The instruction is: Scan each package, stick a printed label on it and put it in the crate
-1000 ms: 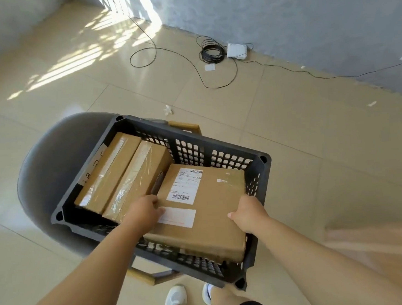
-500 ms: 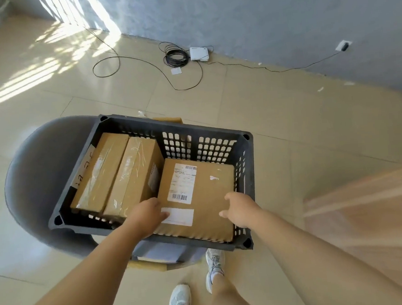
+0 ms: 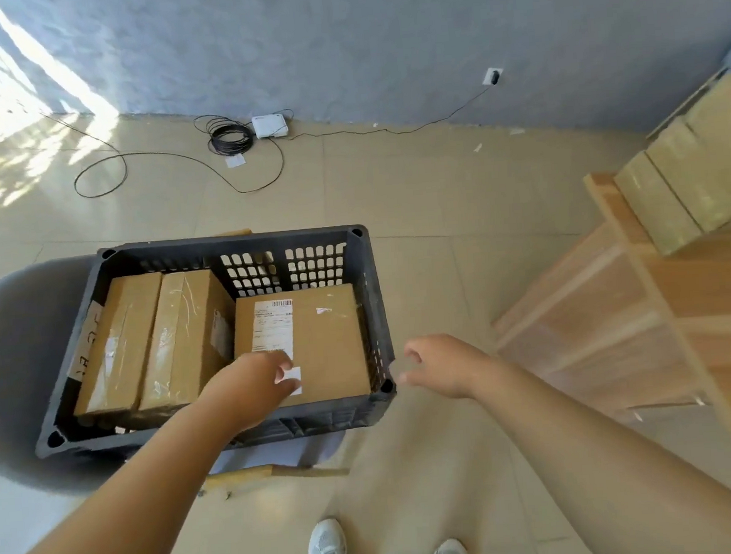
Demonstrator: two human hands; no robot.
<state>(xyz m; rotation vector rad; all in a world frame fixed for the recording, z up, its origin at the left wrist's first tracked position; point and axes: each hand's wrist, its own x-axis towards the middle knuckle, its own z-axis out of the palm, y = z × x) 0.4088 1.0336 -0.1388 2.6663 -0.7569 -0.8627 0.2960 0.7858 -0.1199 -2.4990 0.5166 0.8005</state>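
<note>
Right hand released package; left hand seemingly hovers.

Grey wall, sunlit beige tiled floor, wooden furniture at right.

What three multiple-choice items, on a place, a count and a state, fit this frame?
1. Where does the crate stand? A on a chair; B on a table; C on a cart.
2. How many boxes lie in it? A two; B three; C five.
3. What does the right hand hold? A a box; B a scanner; C nothing.
Answers: 1 A, the grey seat shows under the crate; 2 B, three brown tops show side by side; 3 C, its fingers are spread, outside the crate.
</note>
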